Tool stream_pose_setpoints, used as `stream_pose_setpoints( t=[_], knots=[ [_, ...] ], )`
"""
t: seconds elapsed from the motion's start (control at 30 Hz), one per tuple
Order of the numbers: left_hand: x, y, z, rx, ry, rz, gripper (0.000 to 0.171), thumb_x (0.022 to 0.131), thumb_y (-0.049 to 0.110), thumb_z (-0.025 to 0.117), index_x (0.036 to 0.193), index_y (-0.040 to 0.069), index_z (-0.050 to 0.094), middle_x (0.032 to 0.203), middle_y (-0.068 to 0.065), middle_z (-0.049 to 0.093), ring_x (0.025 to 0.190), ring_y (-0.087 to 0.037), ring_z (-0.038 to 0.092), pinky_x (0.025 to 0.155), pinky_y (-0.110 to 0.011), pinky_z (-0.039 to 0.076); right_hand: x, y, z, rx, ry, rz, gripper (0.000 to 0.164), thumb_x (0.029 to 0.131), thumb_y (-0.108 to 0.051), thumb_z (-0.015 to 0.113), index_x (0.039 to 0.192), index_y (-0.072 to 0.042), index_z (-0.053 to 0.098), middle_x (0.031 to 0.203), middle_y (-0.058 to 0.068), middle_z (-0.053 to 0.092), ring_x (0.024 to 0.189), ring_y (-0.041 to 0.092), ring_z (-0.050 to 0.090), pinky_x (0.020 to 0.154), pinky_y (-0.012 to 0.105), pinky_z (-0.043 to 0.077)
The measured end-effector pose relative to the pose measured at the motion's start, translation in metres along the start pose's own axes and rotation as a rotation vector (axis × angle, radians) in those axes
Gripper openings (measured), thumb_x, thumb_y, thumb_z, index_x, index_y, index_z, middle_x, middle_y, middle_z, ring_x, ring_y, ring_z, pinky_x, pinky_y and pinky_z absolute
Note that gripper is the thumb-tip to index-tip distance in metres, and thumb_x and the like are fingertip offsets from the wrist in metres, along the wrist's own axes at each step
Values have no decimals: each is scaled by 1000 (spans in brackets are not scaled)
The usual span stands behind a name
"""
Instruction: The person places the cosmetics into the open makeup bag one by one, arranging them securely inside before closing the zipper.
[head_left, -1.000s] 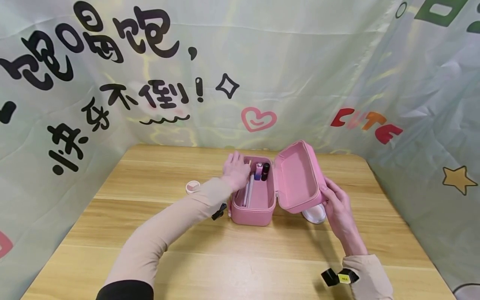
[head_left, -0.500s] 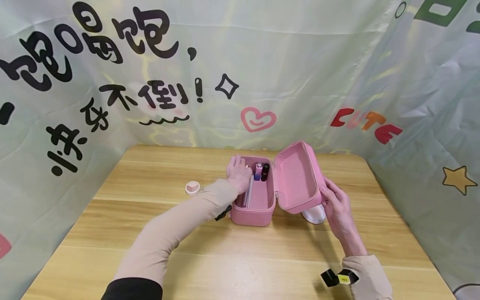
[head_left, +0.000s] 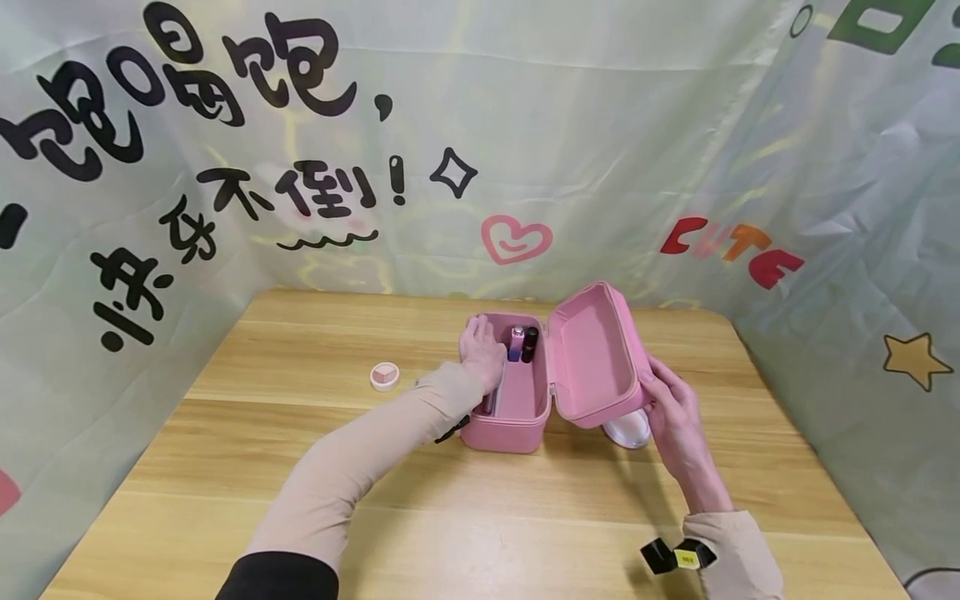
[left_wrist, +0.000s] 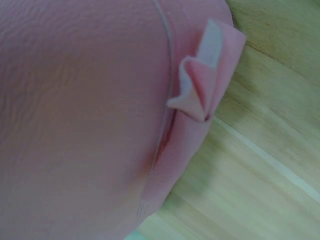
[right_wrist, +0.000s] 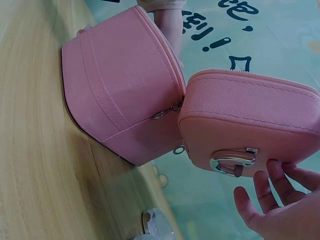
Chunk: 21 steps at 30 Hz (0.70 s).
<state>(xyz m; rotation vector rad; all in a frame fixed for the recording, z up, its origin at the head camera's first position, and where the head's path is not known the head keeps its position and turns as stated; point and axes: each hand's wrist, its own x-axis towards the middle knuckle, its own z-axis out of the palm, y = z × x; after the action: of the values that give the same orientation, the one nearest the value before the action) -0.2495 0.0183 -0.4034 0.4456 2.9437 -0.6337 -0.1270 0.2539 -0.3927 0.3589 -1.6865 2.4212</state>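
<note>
A pink zippered cosmetic case (head_left: 504,437) stands on the table with its lid (head_left: 596,354) swung out to the right. My left hand (head_left: 482,354) reaches down into the case along its left side; its fingertips are hidden, so whether they hold anything does not show. Close by inside are a pink-and-blue tube (head_left: 516,342), a black tube (head_left: 529,344) and a thin pale stick (head_left: 498,387), partly covered by the hand. My right hand (head_left: 678,417) holds the lid's right edge, thumb in front. Its fingers touch the lid's outer face beside a metal-buckled handle (right_wrist: 234,162).
Left of the case lies a small round white container (head_left: 385,377) with pinkish contents. Below the lid is a round, shiny pale item (head_left: 628,430). A printed cloth (head_left: 600,167) hangs behind the wooden table (head_left: 465,525). A pink bow-like strip (left_wrist: 205,75) sticks out from the case.
My left hand has moved a little right and lower into the case, covering more of the thin sticks. My right hand and the lid have stayed in place.
</note>
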Motion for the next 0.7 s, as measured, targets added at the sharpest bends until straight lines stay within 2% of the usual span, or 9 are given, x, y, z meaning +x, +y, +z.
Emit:
stream_pose_setpoints(
  t=[0.1,0.3,0.4,0.53,0.7],
  knots=[
    [0,1,1,-1,5,-11,37,105,29,40,130,32,67,136,-1,56,133,-22,37,114,-37,22,0,0,0,1,-1,-1,33,104,-1,43,125,-13,65,123,-1,67,111,6,63,97,16,51],
    [-2,2,-1,27,-27,-11,41,106,32,36,140,35,58,149,-2,51,145,-23,32,119,-38,18,0,0,1,-3,3,-1,33,104,-1,43,125,-13,65,123,-1,67,111,6,63,96,16,51],
    [-2,2,0,31,-22,-5,41,107,31,35,140,36,58,148,-2,52,145,-24,32,119,-39,18,0,0,1,-3,4,-1,33,104,-1,43,125,-13,65,122,-1,67,111,6,63,96,17,51],
    [-2,1,3,16,21,4,38,105,29,38,131,34,65,137,-1,58,136,-24,36,116,-38,21,0,1,1,1,1,-2,33,104,-1,43,125,-12,65,122,-1,67,110,6,63,96,17,51],
    [-5,-5,2,-109,87,33,27,102,26,48,115,29,72,125,-2,59,130,-25,38,113,-38,23,-1,1,0,2,0,-2,33,104,-1,43,125,-13,65,122,-1,67,110,6,64,96,17,51]
  ],
)
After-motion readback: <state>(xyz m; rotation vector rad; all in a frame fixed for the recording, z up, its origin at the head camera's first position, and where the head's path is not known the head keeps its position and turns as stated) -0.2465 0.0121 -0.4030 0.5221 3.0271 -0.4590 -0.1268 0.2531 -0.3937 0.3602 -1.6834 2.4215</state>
